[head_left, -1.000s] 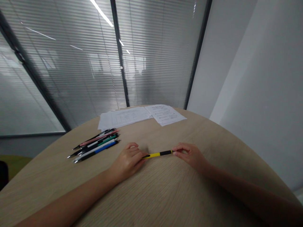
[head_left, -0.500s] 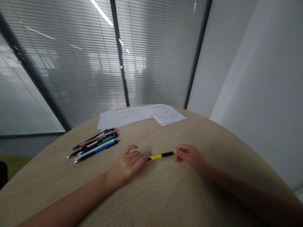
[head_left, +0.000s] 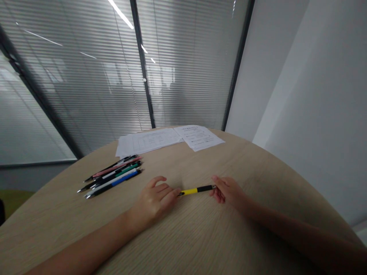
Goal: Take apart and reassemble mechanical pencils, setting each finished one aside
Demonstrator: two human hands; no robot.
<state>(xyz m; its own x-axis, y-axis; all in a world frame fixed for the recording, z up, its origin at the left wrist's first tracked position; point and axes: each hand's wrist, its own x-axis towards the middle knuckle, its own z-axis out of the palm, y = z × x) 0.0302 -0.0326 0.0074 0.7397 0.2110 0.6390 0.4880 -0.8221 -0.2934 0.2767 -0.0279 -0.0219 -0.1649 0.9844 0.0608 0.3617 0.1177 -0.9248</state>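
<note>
One yellow pen (head_left: 196, 190) between left hand (head_left: 155, 198) and right hand (head_left: 228, 191)

Rounded, light wood-grain surface (head_left: 200, 236): a row of pens (head_left: 111, 176) lies side by side at the left, and printed paper sheets (head_left: 149, 140) with a further sheet (head_left: 199, 137) lie at the far edge. At near centre rest the left hand (head_left: 155, 198) and right hand (head_left: 228, 190), with a yellow-and-black pen (head_left: 196, 190) spanning the gap between their fingertips.
</note>
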